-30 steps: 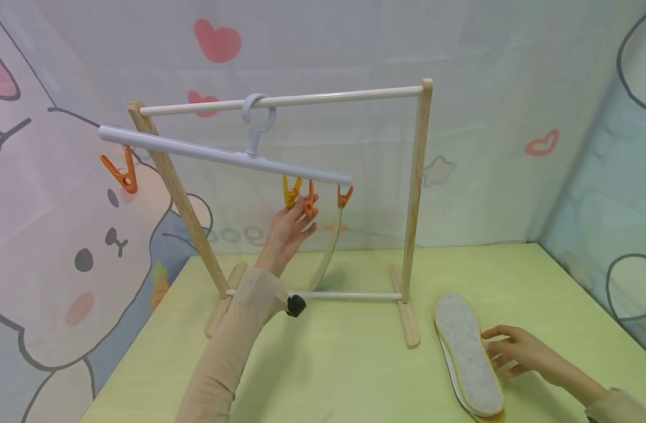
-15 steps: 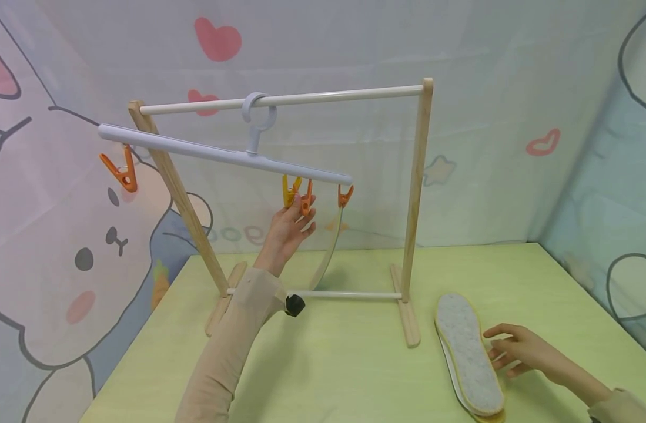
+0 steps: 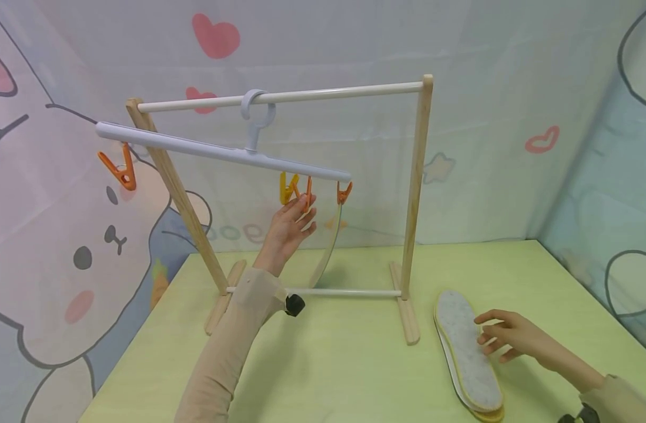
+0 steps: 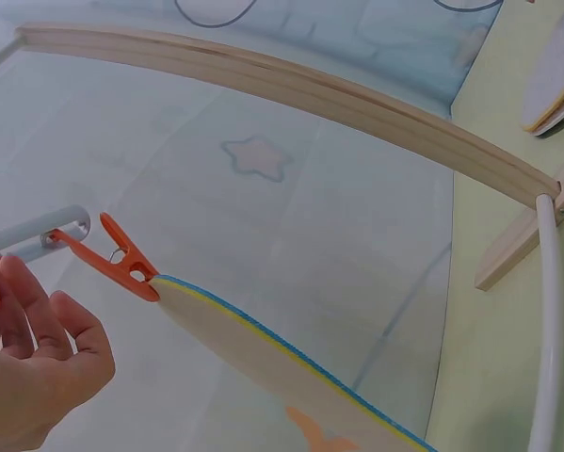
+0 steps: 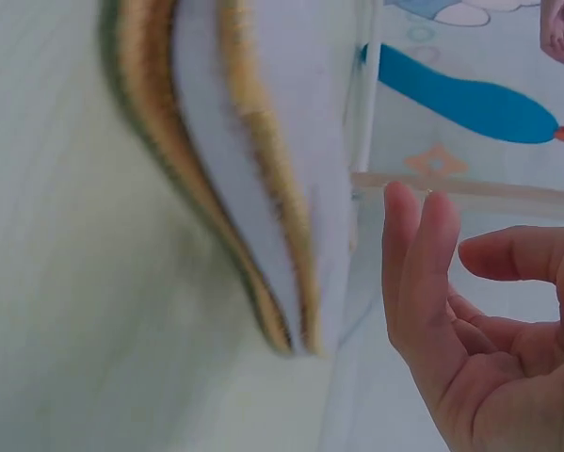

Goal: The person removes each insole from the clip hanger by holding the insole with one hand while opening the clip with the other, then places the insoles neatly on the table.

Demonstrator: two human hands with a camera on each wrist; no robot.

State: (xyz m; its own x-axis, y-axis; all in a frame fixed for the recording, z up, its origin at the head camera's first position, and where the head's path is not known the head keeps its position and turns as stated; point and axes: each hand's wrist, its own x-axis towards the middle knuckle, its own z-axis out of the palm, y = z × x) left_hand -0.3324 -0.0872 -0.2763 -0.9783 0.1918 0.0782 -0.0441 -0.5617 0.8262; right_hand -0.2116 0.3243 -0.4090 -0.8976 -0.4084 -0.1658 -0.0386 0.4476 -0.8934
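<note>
My left hand (image 3: pixel 287 229) pinches an orange clothespin (image 3: pixel 309 194) under the white hanger bar (image 3: pixel 222 153). A yellow clothespin (image 3: pixel 287 188) hangs just left of it. At the bar's low right end another orange clothespin (image 4: pixel 131 259) grips the top of an insole (image 4: pixel 263 348), which dangles in a curve and shows a blue side (image 5: pixel 460 99) in the right wrist view. My right hand (image 3: pixel 518 338) is over the right edge of a stack of insoles (image 3: pixel 467 352) on the table, its fingers loosely bent and holding nothing.
The hanger hooks over the top rod (image 3: pixel 344 94) of a wooden stand (image 3: pixel 418 188), tilted down to the right. One more orange clothespin (image 3: pixel 123 170) hangs at its raised left end. A patterned cloth (image 3: pixel 492 70) backs the pale green table (image 3: pixel 354 376).
My right hand has lifted slightly and shifted left over the insoles. The left hand stays at the clothespin, which has turned a little. The view has tilted slightly.
</note>
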